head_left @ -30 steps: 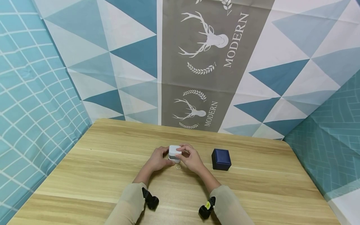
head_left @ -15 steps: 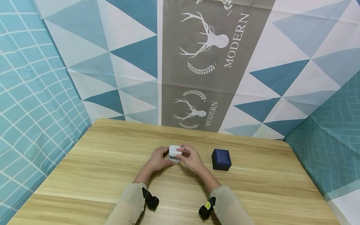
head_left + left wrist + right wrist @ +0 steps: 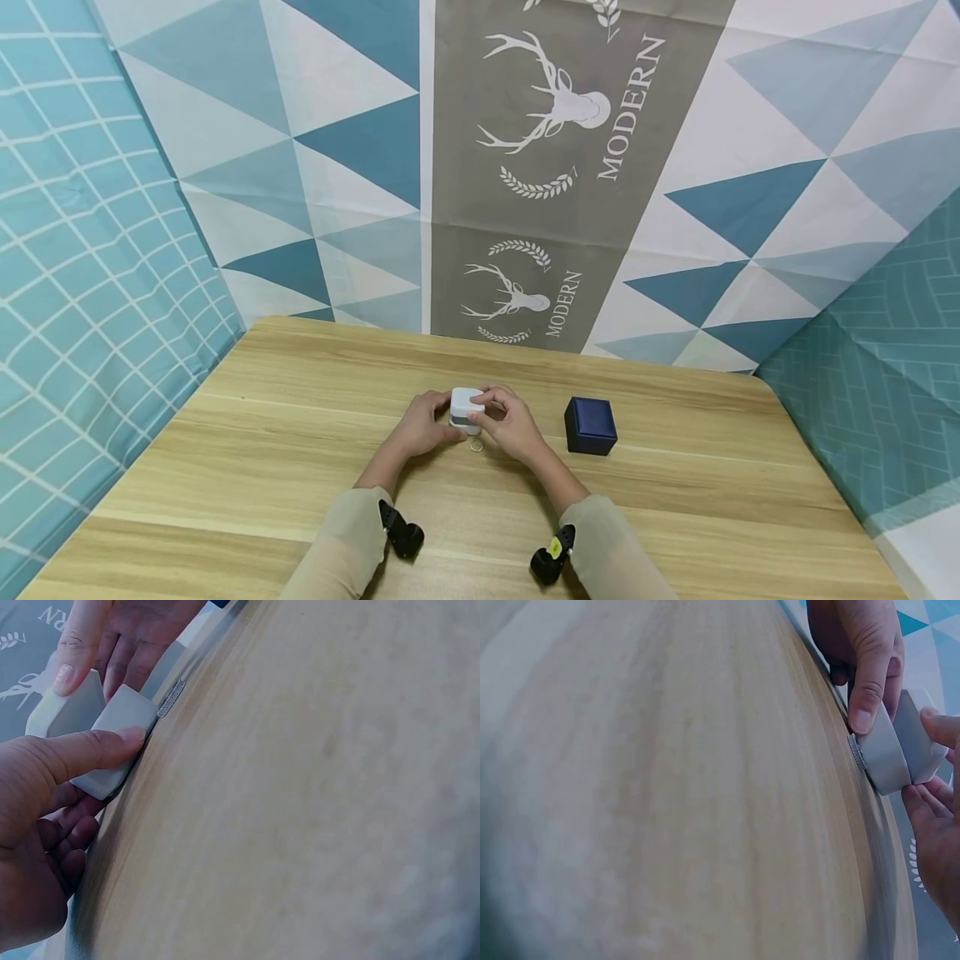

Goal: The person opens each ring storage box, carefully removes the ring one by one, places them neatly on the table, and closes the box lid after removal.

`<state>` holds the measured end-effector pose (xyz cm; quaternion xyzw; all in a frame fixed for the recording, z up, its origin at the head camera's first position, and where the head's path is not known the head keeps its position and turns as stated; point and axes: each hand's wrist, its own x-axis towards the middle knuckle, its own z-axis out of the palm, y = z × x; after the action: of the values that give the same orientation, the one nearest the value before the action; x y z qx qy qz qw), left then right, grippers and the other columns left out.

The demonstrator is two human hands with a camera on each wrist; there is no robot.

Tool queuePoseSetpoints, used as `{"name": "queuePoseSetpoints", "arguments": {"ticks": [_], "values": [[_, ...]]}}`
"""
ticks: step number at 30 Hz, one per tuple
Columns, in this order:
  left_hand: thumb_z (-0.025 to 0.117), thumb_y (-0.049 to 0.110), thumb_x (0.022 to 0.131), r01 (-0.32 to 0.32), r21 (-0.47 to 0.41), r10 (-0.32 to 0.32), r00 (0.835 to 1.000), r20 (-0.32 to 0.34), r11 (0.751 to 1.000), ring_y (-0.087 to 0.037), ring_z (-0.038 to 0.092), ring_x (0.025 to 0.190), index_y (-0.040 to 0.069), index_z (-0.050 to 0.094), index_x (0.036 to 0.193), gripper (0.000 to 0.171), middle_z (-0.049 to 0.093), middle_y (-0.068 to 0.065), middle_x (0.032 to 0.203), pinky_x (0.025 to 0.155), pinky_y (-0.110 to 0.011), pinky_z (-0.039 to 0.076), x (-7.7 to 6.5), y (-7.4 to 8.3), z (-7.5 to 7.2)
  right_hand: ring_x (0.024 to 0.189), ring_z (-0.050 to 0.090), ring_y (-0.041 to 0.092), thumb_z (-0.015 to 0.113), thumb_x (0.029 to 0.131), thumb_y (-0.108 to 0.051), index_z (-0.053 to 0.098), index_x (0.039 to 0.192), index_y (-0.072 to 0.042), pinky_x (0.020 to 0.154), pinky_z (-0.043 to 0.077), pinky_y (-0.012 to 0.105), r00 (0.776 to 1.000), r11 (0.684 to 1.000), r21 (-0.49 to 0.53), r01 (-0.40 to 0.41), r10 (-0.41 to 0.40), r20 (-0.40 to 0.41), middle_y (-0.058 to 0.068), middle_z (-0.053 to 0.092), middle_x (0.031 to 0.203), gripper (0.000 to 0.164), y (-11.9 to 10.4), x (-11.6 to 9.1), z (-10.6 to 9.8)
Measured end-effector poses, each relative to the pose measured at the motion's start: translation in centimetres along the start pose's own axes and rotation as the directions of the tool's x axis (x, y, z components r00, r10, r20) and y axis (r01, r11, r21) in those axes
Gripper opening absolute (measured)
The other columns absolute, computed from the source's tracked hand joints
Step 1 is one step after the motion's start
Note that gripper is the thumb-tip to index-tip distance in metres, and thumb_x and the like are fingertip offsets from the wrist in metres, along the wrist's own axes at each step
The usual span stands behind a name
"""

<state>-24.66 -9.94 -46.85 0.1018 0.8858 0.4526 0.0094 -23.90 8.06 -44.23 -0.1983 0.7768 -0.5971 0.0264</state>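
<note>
A small white ring box [image 3: 465, 402] stands on the table, its lid tilted partly up from the base. My left hand [image 3: 422, 425] grips the base [image 3: 120, 716], thumb on the front face and fingers behind. On the other side, my right hand [image 3: 514, 427] pinches the lid [image 3: 921, 742] between thumb and fingers. A silvery ring [image 3: 476, 446] with a textured, sparkling band lies on the wood just in front of the box, touched by neither hand. The box's inside is hidden from every view.
To the right of my right hand sits a closed dark blue box [image 3: 590, 425]. The wooden table [image 3: 300, 467] runs back to a patterned fabric wall [image 3: 360, 167]. Each sleeved wrist wears a black camera [image 3: 405, 537].
</note>
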Motion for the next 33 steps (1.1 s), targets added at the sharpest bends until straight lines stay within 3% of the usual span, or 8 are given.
{"name": "queuePoseSetpoints", "arguments": {"ticks": [17, 25, 33], "values": [[0.082, 0.017, 0.069, 0.002, 0.0, -0.002, 1.0, 0.004, 1.0, -0.034, 0.05, 0.119, -0.003, 0.054, 0.128, 0.069, 0.059, -0.017, 0.121, 0.105, -0.048, 0.037, 0.03, -0.13, -0.01, 0.122, 0.047, 0.039, 0.065, 0.083, 0.003, 0.061, 0.102, 0.011, 0.101, 0.043, 0.039, 0.999, 0.999, 0.006, 0.036, -0.036, 0.008, 0.029, 0.046, 0.127, 0.021, -0.09, -0.05, 0.06], [0.082, 0.017, 0.069, -0.002, 0.002, 0.002, 1.0, 0.008, 1.0, -0.035, 0.049, 0.119, -0.003, 0.054, 0.129, 0.068, 0.059, -0.017, 0.122, 0.104, -0.049, 0.037, 0.06, -0.15, -0.01, 0.123, 0.048, 0.035, 0.066, 0.083, 0.001, 0.062, 0.103, 0.009, 0.102, 0.043, 0.035, 1.0, 1.0, -0.005, -0.005, 0.006, 0.005, 0.025, 0.048, 0.127, 0.022, -0.2, -0.07, 0.08], [0.082, 0.017, 0.069, 0.008, 0.002, -0.008, 1.0, 0.008, 1.0, -0.035, 0.048, 0.12, -0.002, 0.054, 0.129, 0.069, 0.059, -0.017, 0.122, 0.105, -0.048, 0.036, 0.02, -0.06, -0.03, 0.12, 0.049, 0.036, 0.066, 0.083, 0.002, 0.063, 0.101, 0.009, 0.1, 0.045, 0.038, 1.0, 1.0, -0.005, 0.023, -0.023, -0.003, 0.025, 0.049, 0.126, 0.02, 0.6, 0.14, 0.16]]}}
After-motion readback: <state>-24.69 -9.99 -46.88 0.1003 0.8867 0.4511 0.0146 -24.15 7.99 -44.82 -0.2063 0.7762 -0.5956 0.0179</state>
